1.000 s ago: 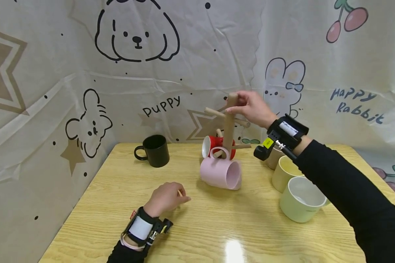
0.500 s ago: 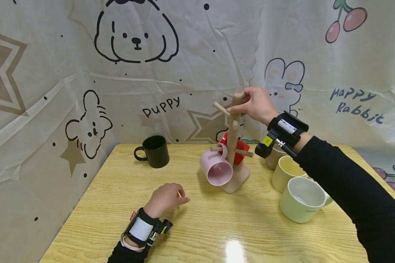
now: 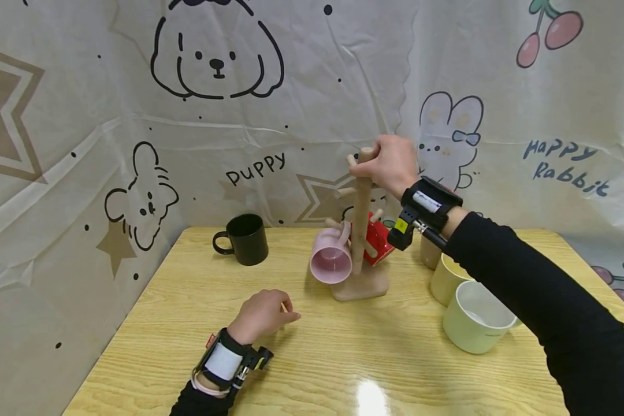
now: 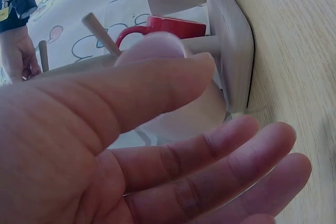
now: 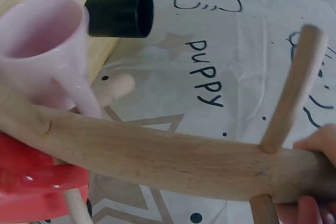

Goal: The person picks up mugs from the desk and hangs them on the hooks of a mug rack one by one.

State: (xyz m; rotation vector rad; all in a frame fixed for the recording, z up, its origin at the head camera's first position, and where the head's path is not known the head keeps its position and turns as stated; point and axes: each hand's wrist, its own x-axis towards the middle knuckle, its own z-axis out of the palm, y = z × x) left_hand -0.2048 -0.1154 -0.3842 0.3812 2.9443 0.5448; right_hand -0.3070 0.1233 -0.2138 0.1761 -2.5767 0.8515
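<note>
Up high, R hand grips wooden rack w/ fingers; L hand low, fingers loose.

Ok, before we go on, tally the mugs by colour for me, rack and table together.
Pink mug: 1, hanging on the rack
Red mug: 1, also on the rack
Black mug: 1
Yellow mug: 1
Light green mug: 1
Brown mug: 1, partly hidden
Total: 6
</note>
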